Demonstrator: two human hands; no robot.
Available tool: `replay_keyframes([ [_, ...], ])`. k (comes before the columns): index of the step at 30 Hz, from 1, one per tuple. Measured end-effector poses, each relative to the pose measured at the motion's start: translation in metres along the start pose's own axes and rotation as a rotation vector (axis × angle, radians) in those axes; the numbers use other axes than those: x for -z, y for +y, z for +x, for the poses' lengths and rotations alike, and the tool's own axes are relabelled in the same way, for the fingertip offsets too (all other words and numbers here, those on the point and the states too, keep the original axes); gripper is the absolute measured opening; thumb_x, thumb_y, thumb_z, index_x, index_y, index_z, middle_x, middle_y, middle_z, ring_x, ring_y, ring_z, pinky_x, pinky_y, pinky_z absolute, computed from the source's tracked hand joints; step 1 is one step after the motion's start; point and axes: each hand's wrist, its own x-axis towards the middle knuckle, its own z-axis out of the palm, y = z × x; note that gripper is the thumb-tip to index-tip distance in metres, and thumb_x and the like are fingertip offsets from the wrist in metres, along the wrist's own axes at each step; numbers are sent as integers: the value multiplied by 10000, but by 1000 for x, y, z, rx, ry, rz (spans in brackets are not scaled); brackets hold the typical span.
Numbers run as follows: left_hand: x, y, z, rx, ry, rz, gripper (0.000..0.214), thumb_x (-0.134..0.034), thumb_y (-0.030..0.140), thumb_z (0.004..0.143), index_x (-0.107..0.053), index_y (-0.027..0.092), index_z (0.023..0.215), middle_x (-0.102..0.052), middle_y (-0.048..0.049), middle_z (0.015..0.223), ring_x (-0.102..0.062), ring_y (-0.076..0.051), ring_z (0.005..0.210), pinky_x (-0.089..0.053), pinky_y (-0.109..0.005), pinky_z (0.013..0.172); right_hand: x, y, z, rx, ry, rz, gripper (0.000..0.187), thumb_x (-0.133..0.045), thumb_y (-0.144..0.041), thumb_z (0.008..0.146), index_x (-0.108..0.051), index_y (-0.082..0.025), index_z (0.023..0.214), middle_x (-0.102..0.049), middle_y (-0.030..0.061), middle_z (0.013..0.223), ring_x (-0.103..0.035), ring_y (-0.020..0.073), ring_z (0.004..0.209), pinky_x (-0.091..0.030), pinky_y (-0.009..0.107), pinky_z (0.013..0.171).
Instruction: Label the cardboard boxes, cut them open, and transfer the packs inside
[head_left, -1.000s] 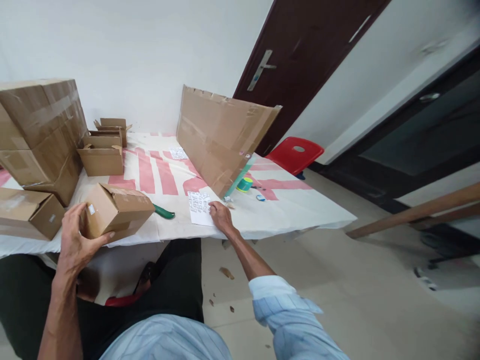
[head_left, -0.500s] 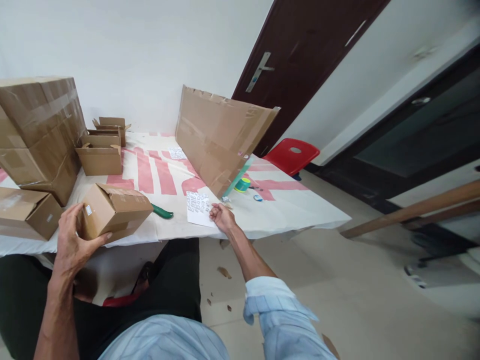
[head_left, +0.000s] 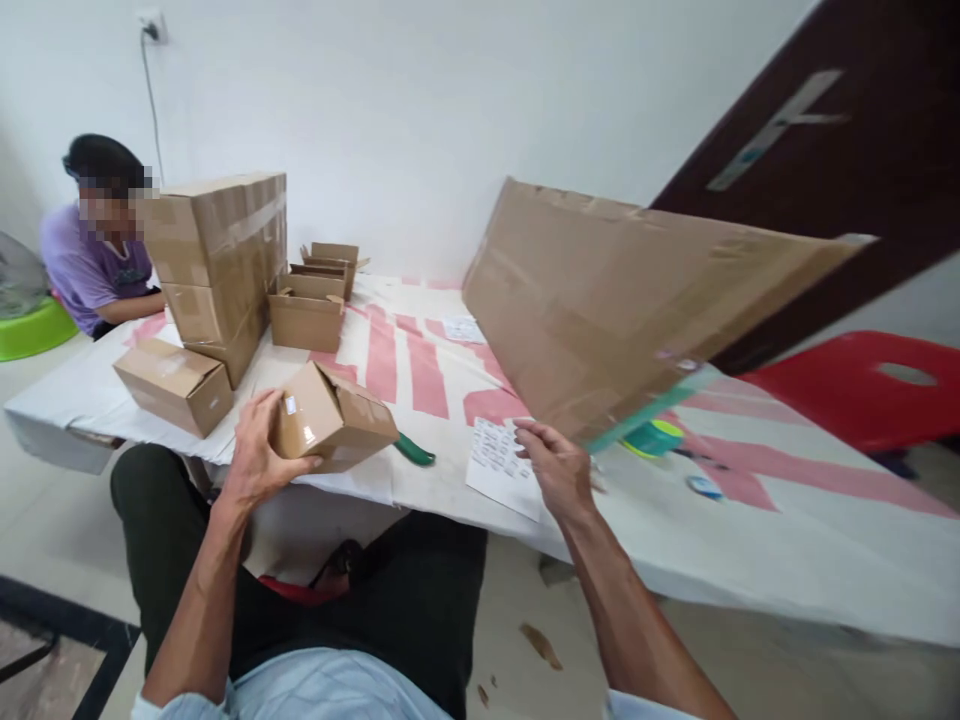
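My left hand [head_left: 259, 450] grips the near left end of a small cardboard box [head_left: 330, 425], thumb below and fingers behind. The box rests tilted at the table's front edge and bears a small white label. My right hand [head_left: 553, 465] is closed, its fingertips pinched over the right part of a white sheet [head_left: 491, 470] with rows of small printed stickers. Whatever is between those fingertips is too small to make out. A green curved handle [head_left: 415, 450] lies between the box and the sheet.
Closed cartons [head_left: 244, 270] are stacked at left, a smaller box [head_left: 176, 385] before them. Open boxes [head_left: 306, 315] stand behind. A large cardboard panel [head_left: 630, 300] leans at right, near a tape roll [head_left: 652, 438] and a red chair [head_left: 847, 395]. Another person [head_left: 97, 245] sits at far left.
The view has swung left, bringing the other person into sight. My right hand has shifted slightly up over the sticker sheet. My left hand keeps its hold on the box.
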Motion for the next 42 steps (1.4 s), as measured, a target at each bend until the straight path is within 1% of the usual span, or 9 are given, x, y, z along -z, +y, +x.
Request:
replay_keyframes([
  [7,-4,11,-6,40,5,-35,1092,-1014,424,576,-513,236,1528,-539,-194,1548,-521,-443,1444,-398,-627,1231,-111,-150,-74,879,-459,-153,199,-616,-281,1010,-812,-252,1031,-735,87,1073,-687,245,1019,-599,403,861],
  [10,-3,11,-7,45,-8,-46,1105,-1014,422,578,-507,244,1543,-528,-193,1564,-496,-452,1470,-384,-636,1240,-148,-182,-99,1085,-571,-203,213,-597,-220,1021,-799,-250,1077,-727,100,1100,-671,268,1092,-589,450,968],
  [12,1,6,-9,47,-32,-74,1088,-1005,405,594,-509,250,1550,-515,-189,1579,-475,-453,1492,-375,-640,1249,-160,-186,-99,1109,-582,-214,240,-570,-203,1029,-784,-245,1130,-722,107,1123,-665,274,1114,-581,462,997],
  [22,33,-33,-30,117,-146,-271,1066,-922,280,686,-391,238,1609,-493,-161,1597,-501,-401,1478,-472,-568,1205,-147,-106,-69,785,-743,-319,206,-622,-342,990,-750,-249,1122,-726,98,1135,-685,289,1096,-576,472,993],
  [27,30,-40,-33,171,-123,-360,1079,-959,387,679,-395,254,1588,-472,-164,1615,-465,-417,1517,-468,-578,1205,-135,-65,-65,730,-659,-390,264,-572,-420,1023,-728,-247,1148,-730,115,1165,-689,293,1124,-572,459,1001],
  [31,26,-53,-38,263,-106,-408,1066,-983,448,643,-417,274,1529,-433,-182,1654,-426,-430,1555,-424,-616,1219,-116,-20,-53,677,-557,-706,342,-537,-452,1039,-720,-195,1170,-727,171,1161,-684,334,1131,-564,469,968],
  [34,21,-59,-39,299,-79,-474,1009,-1000,504,596,-453,274,1412,-394,-208,1690,-403,-441,1577,-419,-621,1207,-105,11,-52,527,-555,-1014,313,-577,-413,1026,-713,-173,1174,-718,184,1179,-676,344,1132,-549,441,900],
  [37,17,-61,-39,306,-62,-495,936,-1007,521,571,-462,274,1292,-394,-223,1695,-411,-438,1577,-424,-614,1191,-101,26,-56,407,-591,-1184,262,-617,-383,1020,-707,-179,1157,-705,174,1220,-667,331,1150,-520,404,865],
  [42,16,-60,-38,305,-53,-493,868,-1003,497,573,-449,274,1202,-421,-225,1677,-443,-418,1558,-432,-593,1180,-103,30,-61,375,-607,-1212,187,-584,-310,1028,-690,-183,1115,-712,153,1153,-649,307,1109,-477,391,871],
])
